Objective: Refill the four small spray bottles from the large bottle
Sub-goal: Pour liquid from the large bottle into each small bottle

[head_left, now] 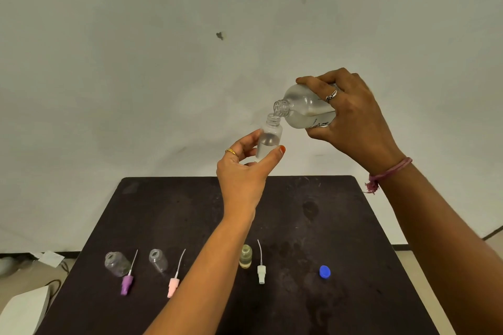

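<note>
The right hand (pixel 351 117) is wrapping around the body of the large bottle (pixel 304 109), tipping it neck-down to the left so its open mouth is meeting the mouth of the small spray bottle (pixel 268 139). The left hand (pixel 245 171) is pinching that small bottle upright between thumb and fingers, lifting it well above the worktop (pixel 340 239), likely so the two narrow openings can be lined up at eye level. Clear liquid is showing in the lower part of the small bottle; I judge this fill to be about halfway.

Down on the worktop, near its front edge, two empty clear bottles (pixel 117 264) (pixel 158 260) are standing uncapped, each with its sprayer lying just beside it: a purple sprayer (pixel 127 281) and a pink sprayer (pixel 173 285). To the right of the left forearm, a yellowish filled bottle (pixel 245 256) is standing beside a white sprayer (pixel 260 272), and a blue cap (pixel 325 272), probably the large bottle's, is lying well apart to the right.

The far half of the worktop is lying bare, giving room to set things down. The pouring is happening beyond the far edge, so any spill would likely be falling past it.
</note>
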`<action>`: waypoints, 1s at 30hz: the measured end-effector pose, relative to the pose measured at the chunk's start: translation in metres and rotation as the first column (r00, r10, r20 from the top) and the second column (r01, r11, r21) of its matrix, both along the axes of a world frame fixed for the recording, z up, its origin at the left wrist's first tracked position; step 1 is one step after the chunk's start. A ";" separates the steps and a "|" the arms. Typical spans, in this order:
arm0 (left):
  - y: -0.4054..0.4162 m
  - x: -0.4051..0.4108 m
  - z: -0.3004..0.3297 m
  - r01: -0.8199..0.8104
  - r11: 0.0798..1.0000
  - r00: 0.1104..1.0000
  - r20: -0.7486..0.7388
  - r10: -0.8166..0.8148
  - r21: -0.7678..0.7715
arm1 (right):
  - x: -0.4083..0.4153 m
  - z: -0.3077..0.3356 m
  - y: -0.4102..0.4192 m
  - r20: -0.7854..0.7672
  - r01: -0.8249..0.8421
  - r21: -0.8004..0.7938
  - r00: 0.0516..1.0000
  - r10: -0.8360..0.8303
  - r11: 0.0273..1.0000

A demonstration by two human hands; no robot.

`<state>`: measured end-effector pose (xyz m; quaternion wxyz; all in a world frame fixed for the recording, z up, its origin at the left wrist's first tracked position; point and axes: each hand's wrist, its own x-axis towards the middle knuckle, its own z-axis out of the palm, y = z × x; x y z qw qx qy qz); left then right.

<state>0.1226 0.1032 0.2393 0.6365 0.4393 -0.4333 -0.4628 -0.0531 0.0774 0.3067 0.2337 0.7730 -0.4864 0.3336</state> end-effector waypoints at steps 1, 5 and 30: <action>0.000 0.000 0.000 0.000 1.000 1.000 0.002 0.000 0.001 | 0.000 0.000 0.000 -0.001 0.000 -0.001 1.000 0.000 1.000; 0.000 0.000 0.000 0.002 1.000 1.000 0.005 -0.002 0.000 | 0.000 -0.001 0.000 -0.004 0.001 -0.002 1.000 -0.001 1.000; 0.001 -0.001 -0.001 0.005 1.000 1.000 0.021 -0.005 -0.017 | -0.002 0.001 0.002 -0.011 0.001 -0.007 1.000 -0.001 1.000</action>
